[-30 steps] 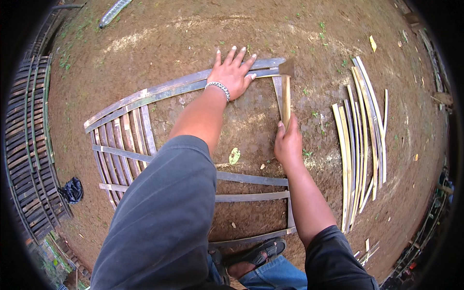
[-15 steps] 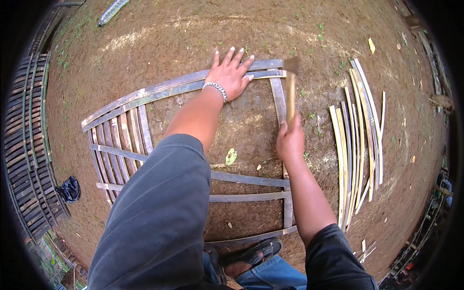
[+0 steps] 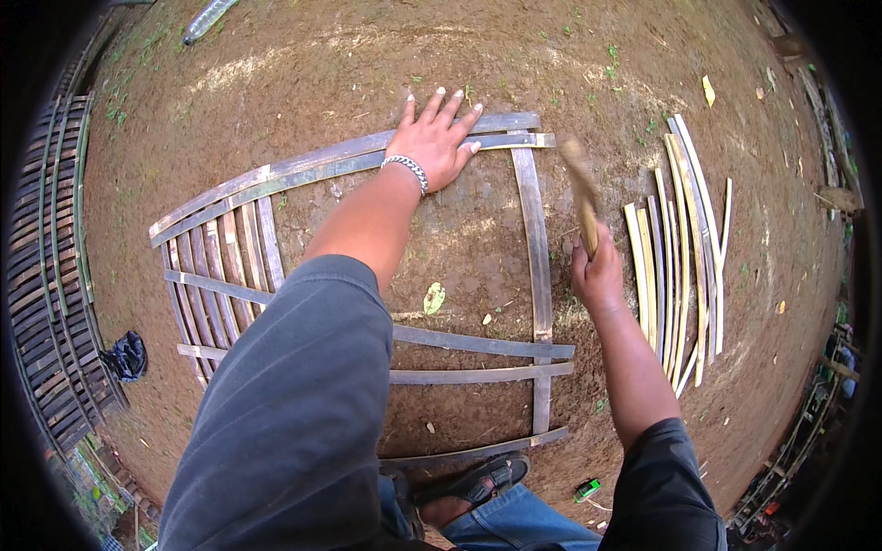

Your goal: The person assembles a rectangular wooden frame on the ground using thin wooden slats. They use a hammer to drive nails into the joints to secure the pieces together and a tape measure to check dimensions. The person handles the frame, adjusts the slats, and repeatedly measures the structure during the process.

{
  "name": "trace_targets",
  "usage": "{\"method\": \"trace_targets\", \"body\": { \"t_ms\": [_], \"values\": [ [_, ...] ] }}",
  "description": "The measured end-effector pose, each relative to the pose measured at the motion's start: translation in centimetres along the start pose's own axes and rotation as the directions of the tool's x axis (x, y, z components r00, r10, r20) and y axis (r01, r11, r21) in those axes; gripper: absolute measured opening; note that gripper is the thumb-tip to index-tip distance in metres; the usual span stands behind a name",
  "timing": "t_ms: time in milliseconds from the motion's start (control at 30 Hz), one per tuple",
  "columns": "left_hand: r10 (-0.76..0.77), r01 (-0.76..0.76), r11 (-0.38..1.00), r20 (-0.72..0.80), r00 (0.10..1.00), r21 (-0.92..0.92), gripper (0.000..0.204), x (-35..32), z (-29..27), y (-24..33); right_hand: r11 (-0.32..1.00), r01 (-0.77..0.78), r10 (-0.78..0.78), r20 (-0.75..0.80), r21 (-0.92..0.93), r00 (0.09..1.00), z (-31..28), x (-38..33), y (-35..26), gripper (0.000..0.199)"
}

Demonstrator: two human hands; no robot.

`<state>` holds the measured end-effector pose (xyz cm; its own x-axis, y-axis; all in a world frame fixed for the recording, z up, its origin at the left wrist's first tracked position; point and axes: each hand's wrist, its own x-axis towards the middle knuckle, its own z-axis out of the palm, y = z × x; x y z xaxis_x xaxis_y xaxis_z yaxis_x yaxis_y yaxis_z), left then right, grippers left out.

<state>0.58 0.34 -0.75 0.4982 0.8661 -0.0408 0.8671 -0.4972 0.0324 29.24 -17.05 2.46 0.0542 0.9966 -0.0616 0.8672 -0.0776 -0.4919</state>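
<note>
My left hand [image 3: 434, 142] lies flat with fingers spread over two long wooden slats [image 3: 322, 174] at the far side of a slatted frame on the ground. A metal chain bracelet [image 3: 407, 168] circles that wrist. My right hand [image 3: 599, 273] is closed round the wooden handle of a hammer [image 3: 584, 197], raised to the right of the frame; its head is blurred by motion. A crosswise slat [image 3: 533, 239] runs under the far slats' right end and toward my feet. Closely set slats [image 3: 220, 253] fill the left end, partly behind my left arm.
To the right lies a bundle of loose pale strips [image 3: 684, 239]. A finished-looking slatted panel [image 3: 50, 248] stands at the left edge, near a black plastic bag [image 3: 126, 356]. A plastic bottle [image 3: 209, 20] lies far left. By my sandal [image 3: 482, 484] is a small green-black object [image 3: 586, 489].
My right hand has swung the hammer rightward, away from the slats' right end. My left hand stays pressed on the slats. The green-black object has come into view beside my right arm.
</note>
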Motion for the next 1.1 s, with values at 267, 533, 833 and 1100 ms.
{"method": "trace_targets", "body": {
  "t_ms": [267,533,833,1100],
  "values": [
    [0.002,-0.003,1.0,-0.029,1.0,-0.025,0.058,0.2,0.3,-0.1,0.946,0.25,-0.239,0.08,-0.205,0.968,-2.4,4.4,5.6,0.032],
    [0.006,-0.007,1.0,-0.022,1.0,-0.03,0.058,0.0,0.2,-0.3,0.864,0.437,-0.43,0.087,-0.25,0.899,-4.2,7.8,5.6,0.029],
    [0.011,-0.011,0.999,0.008,1.0,-0.051,0.06,0.1,-0.2,-0.1,0.895,0.239,-0.185,0.174,-0.376,0.967,-3.9,10.6,6.0,0.026],
    [-0.002,0.003,0.998,0.028,1.0,-0.055,0.059,0.4,-0.3,-0.5,0.89,0.282,-0.2,0.248,-0.358,0.948,-4.0,12.1,6.7,0.027]
  ]
}}
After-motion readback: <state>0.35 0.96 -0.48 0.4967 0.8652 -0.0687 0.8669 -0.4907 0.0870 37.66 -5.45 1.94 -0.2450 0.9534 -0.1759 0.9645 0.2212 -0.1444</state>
